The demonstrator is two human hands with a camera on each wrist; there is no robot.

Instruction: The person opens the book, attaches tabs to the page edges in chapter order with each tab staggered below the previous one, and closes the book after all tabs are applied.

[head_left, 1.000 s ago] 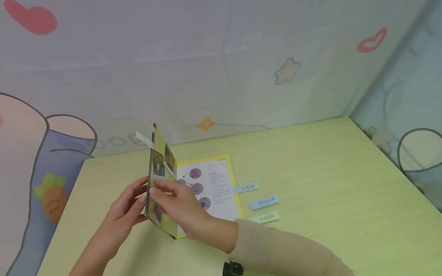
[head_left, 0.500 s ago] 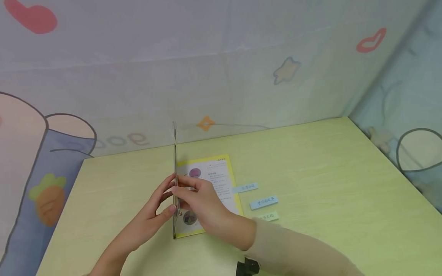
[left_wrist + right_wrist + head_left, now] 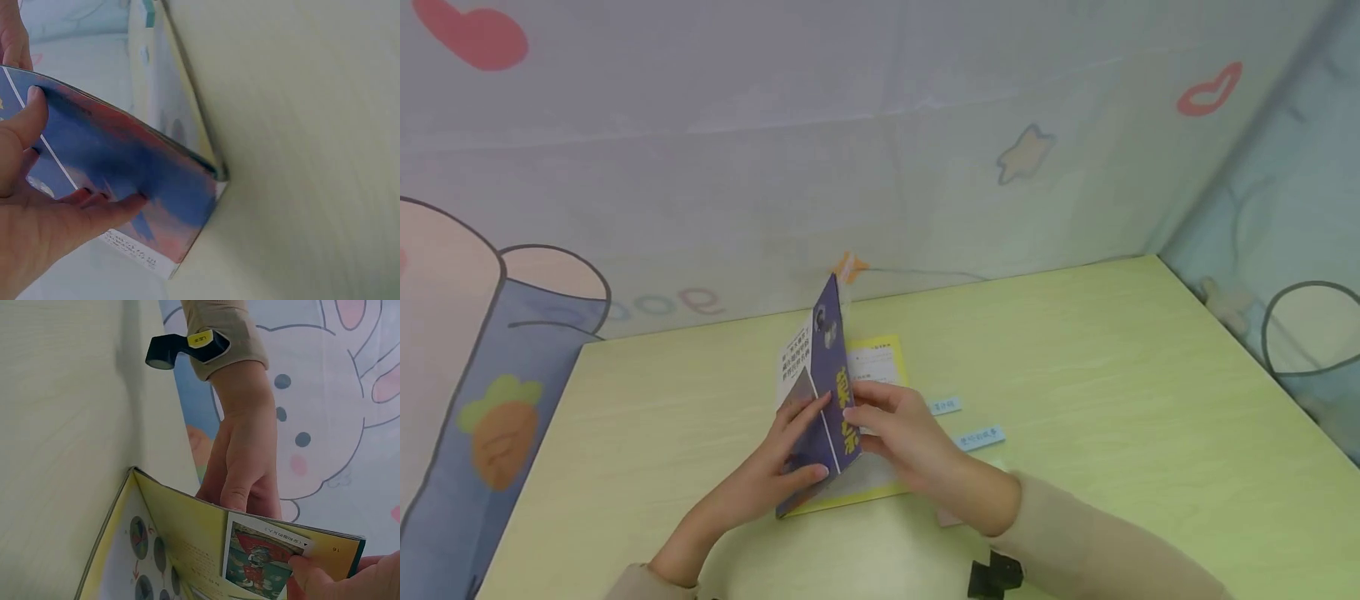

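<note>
The left hand [image 3: 790,462] lies with straight fingers pressed flat against the outside of the purple cover [image 3: 829,392] of a thin book [image 3: 838,417], thumb low on the cover's near part. The right hand [image 3: 910,442] reaches in from the right and pinches the free edge of the cover and its pages, thumb on the inner side, as the right wrist view shows by the small picture on page 16 [image 3: 262,553]. The cover stands tilted over towards the right, partway closed, above the yellow-bordered page [image 3: 880,362] that lies flat on the pale green table [image 3: 1112,400]. The book sits left of the table's middle, spine towards the left. Just right of it lie small paper labels: a blue one [image 3: 946,406] farther off and another blue one [image 3: 980,437] nearer. A black wrist mount [image 3: 995,575] shows on the beige sleeve [image 3: 1097,550] at the near edge. Behind the table hangs a cartoon-printed backdrop [image 3: 880,150].
</note>
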